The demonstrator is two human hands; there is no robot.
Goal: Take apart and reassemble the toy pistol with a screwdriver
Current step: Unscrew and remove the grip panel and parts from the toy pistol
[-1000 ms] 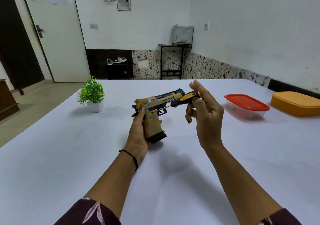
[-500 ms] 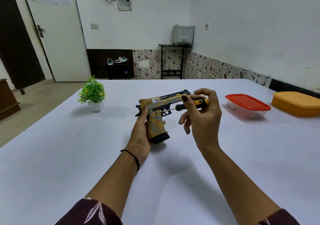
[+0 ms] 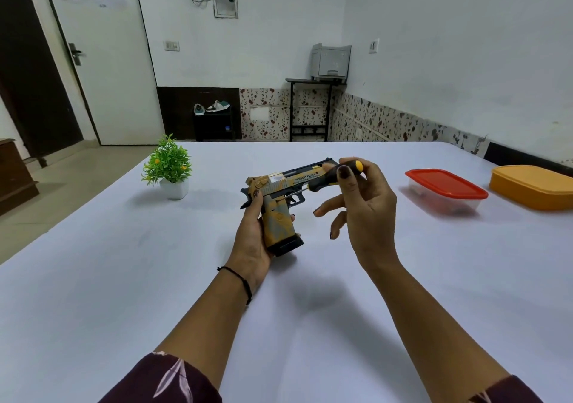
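- The toy pistol (image 3: 277,223) is up in the air over the middle of the white table (image 3: 124,278). Its barrel points to the right.
- The left hand (image 3: 251,238) is wrapped round the pistol's grip and holds it upright.
- The right hand (image 3: 364,213) pinches the handle of the black and yellow screwdriver (image 3: 324,180) between thumb and first finger. Its other fingers hang loose and hold nothing.
- The two hands are apart. Only the tool reaches from one to the other.
- The thin metal tip touches the side of the pistol, just above the grip and near the trigger. There is likely a screw there, but it is too small to see well.
- I think the step is turning that screw. I cannot tell if it is going out or in.
- To do it well, the tip should sit deep in the screw head, and the tool should stay in a straight line with the screw.
- Push in a little while rolling the handle in small turns.
- The left hand should squeeze tight so the pistol does not twist.
- A tiny screw can fall and roll away, so working low over the table is safer.
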